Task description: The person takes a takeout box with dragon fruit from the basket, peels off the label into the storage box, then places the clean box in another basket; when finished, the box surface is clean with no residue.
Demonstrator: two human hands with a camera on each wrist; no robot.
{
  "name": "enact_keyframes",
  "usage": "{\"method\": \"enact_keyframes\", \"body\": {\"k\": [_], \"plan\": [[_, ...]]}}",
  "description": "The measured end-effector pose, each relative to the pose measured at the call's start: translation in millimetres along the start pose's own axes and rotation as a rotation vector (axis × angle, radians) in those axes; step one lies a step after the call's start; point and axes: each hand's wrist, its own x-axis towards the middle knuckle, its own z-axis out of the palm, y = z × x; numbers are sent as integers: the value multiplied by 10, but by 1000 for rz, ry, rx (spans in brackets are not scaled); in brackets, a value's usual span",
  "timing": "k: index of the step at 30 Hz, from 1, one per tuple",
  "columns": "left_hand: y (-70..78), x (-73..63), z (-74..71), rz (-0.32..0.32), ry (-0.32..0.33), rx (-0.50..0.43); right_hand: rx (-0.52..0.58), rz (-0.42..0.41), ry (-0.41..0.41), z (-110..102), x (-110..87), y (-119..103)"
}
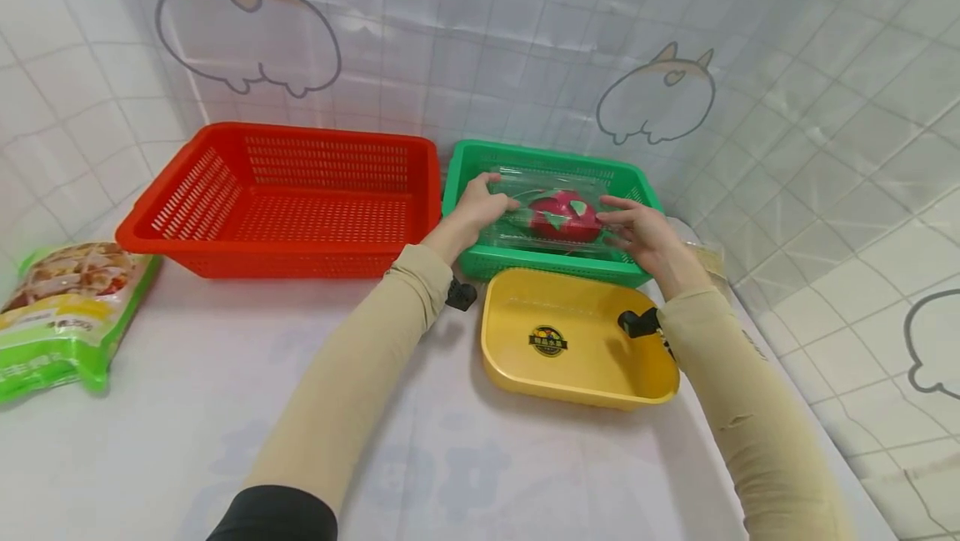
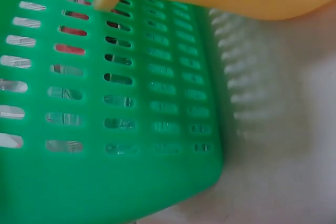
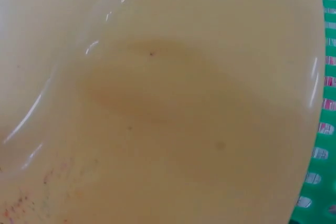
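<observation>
A clear plastic box (image 1: 517, 182) lies in the green basket (image 1: 547, 264), with a round pinkish-red thing with green patches (image 1: 566, 220) showing through it. My left hand (image 1: 476, 209) holds the box at its left end, thumb over the plastic. At the right end, my right hand (image 1: 648, 239) holds it with bent, spread fingers. Neither wrist view shows a hand. The left wrist view has the basket's slotted wall (image 2: 105, 182), and the right wrist view is mostly the inside of a yellow tray (image 3: 184, 103).
The yellow tray (image 1: 577, 374) sits in front of the green basket, under my right wrist. To the left stands a red slotted basket (image 1: 315, 262). A green-edged food bag (image 1: 67, 316) lies at the far left. A tile-patterned sheet (image 1: 480, 49) hangs behind the baskets.
</observation>
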Motion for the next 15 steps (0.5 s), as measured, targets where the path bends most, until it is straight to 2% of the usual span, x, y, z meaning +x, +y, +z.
{"method": "enact_keyframes", "body": {"k": [15], "plan": [[0, 67, 31, -35, -51, 48, -52, -12, 6, -15, 15, 16]]}}
